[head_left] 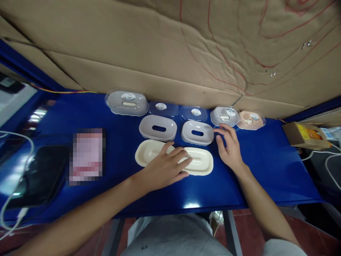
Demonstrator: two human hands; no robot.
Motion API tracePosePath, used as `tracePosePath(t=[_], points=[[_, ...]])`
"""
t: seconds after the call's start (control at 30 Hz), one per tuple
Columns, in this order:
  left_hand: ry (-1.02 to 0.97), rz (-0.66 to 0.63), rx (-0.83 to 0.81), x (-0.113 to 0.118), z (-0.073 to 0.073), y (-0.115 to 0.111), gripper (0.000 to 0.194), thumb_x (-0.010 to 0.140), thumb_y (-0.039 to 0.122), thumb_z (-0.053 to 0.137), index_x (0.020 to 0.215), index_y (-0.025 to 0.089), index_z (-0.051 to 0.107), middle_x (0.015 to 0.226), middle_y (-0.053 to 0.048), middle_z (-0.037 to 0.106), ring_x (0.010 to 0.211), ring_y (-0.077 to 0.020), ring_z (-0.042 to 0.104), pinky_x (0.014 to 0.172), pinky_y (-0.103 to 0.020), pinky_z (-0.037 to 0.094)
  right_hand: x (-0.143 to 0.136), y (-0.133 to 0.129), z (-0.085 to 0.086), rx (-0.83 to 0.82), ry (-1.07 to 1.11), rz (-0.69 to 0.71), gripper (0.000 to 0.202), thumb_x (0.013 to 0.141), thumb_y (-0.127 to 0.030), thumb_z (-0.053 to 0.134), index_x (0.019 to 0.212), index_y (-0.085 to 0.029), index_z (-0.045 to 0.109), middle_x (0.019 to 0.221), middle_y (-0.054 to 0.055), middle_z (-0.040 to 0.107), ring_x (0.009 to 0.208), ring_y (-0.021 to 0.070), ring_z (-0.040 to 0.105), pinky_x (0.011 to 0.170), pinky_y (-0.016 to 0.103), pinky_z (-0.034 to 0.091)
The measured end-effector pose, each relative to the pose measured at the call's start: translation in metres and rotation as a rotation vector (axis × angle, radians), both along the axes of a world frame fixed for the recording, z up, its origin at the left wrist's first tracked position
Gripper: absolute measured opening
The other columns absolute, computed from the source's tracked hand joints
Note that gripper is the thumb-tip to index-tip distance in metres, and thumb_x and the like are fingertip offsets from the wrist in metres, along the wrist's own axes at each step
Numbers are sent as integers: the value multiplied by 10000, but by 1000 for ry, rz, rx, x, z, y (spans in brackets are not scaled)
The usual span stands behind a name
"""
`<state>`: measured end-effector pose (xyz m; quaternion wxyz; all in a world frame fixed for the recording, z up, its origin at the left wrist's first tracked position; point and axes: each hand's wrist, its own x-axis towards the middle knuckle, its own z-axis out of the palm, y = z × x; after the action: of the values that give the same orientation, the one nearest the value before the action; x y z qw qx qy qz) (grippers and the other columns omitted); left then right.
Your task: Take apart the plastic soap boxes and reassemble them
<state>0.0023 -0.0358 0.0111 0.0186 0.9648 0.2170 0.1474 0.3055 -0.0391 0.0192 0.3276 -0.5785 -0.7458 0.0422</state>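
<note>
My left hand (169,167) is over two cream oval trays, fingers spread and nothing visible in its grasp. Its fingertips lie over the inner end of the right cream tray (204,163), while the left cream tray (145,151) is partly covered by the hand. Beside the right end of a pale grey oval dish with a slot (186,133) is my right hand (229,147), its fingers apart; the index fingertip is at the dish's rim, and I cannot tell whether it touches. A second pale grey slotted dish (144,125) sits to the left.
Along the cardboard wall (119,60) stand two clear lids (163,112) (186,113), two grey lidded boxes (126,108) (224,117) and a peach one (249,122). A tablet with a cable (39,174) and a pixelated rectangle (86,154) are left. An open carton (301,135) stands right.
</note>
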Motion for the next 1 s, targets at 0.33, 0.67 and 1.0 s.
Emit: tracePosePath(t=[0.33, 0.67, 1.0], points=[[0, 81, 20, -1, 2, -2, 394, 1047, 433, 725, 1339, 175, 665, 1345, -128, 733, 1303, -313, 632, 1210, -547, 323, 25, 18, -21, -111, -297, -237, 611, 1097, -506, 456, 1640, -231, 410, 1733, 202, 391, 1593, 418, 375, 1237, 704, 318], [-11, 58, 1, -2, 0, 1, 404, 1046, 432, 728, 1355, 180, 662, 1365, -129, 719, 1309, -306, 626, 1229, -523, 319, 23, 11, -8, -4, -285, -250, 551, 1084, -522, 475, 1576, -274, 487, 1675, 182, 471, 1563, 404, 423, 1221, 650, 331], [14, 62, -8, -2, 1, 0, 407, 1048, 424, 722, 1373, 187, 658, 1374, -135, 709, 1332, -313, 616, 1243, -530, 326, 49, 23, -23, -124, -343, -216, 752, 1055, -595, 495, 1711, -288, 293, 1786, 179, 321, 1651, 408, 290, 1268, 717, 214]])
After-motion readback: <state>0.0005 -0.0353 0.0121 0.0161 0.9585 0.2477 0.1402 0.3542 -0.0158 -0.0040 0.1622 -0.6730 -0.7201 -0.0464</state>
